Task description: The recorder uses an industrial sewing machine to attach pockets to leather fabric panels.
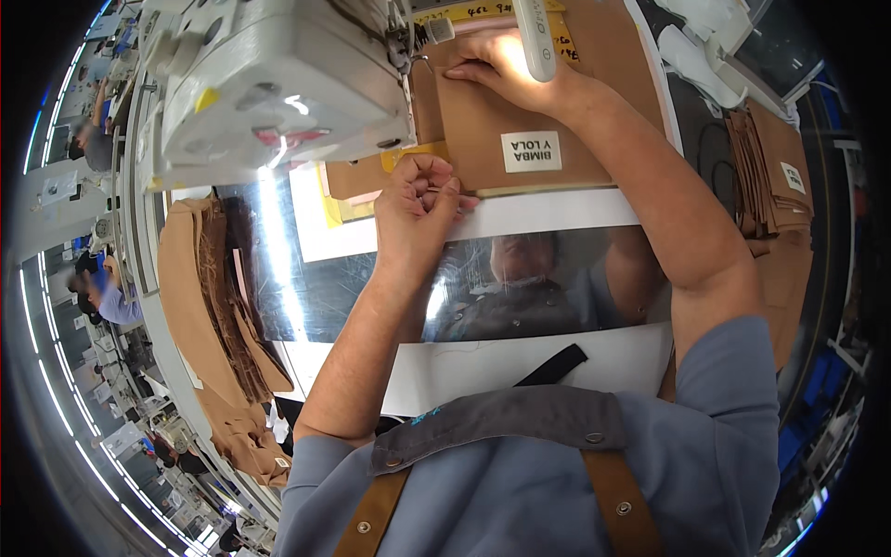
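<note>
A brown panel (483,116) with a white label (532,151) lies under my hands, beside the needle area of a white sewing machine (278,93). My right hand (506,67) reaches across it to its far left corner, thumb and fingers closed on the edge there. At the panel's near left corner, my left hand (418,206) has its fingers curled together in a pinch. Whatever is between those fingertips is too small to make out. Beneath the panel show a yellow template strip (455,13) and a white sheet (557,212).
A shiny metal plate (557,288) covers the near table surface. Stacked brown pieces lie at left (190,288) and right (775,176). A white lamp arm (535,42) hangs over my right hand. Other people (111,292) sit at machines far left.
</note>
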Demonstrator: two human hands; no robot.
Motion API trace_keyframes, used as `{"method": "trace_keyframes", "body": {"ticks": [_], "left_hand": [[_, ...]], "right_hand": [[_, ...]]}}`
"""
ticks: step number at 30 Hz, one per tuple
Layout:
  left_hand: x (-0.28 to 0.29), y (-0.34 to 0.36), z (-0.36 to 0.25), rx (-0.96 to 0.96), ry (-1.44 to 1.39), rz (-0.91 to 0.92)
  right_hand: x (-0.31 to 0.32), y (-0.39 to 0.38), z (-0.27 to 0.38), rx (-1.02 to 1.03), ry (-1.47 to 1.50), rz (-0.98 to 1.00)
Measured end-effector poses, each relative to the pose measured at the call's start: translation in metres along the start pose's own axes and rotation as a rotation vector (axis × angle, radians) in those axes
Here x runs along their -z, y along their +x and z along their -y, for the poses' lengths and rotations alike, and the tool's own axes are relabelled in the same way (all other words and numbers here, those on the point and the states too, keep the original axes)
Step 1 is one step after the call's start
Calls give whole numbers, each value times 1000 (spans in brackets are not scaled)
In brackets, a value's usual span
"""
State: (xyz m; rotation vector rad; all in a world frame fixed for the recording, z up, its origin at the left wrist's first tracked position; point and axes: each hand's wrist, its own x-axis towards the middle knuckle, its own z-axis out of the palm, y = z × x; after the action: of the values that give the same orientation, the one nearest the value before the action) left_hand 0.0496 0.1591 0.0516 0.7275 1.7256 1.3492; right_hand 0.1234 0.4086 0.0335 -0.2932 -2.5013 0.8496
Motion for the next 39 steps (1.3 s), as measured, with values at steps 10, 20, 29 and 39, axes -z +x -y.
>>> {"method": "trace_keyframes", "body": {"ticks": [10,20,29,39], "left_hand": [[5,13,-1,-378,612,-258],[26,14,1,-678,1230,-176],[31,17,1,-707,1279,-174],[34,20,3,-630,1188,-159]], "right_hand": [[-15,56,-4,-57,-233,44],[-11,60,12,-119,-205,7],[-3,60,12,-122,-291,72],[-8,57,9,-30,-336,38]]}}
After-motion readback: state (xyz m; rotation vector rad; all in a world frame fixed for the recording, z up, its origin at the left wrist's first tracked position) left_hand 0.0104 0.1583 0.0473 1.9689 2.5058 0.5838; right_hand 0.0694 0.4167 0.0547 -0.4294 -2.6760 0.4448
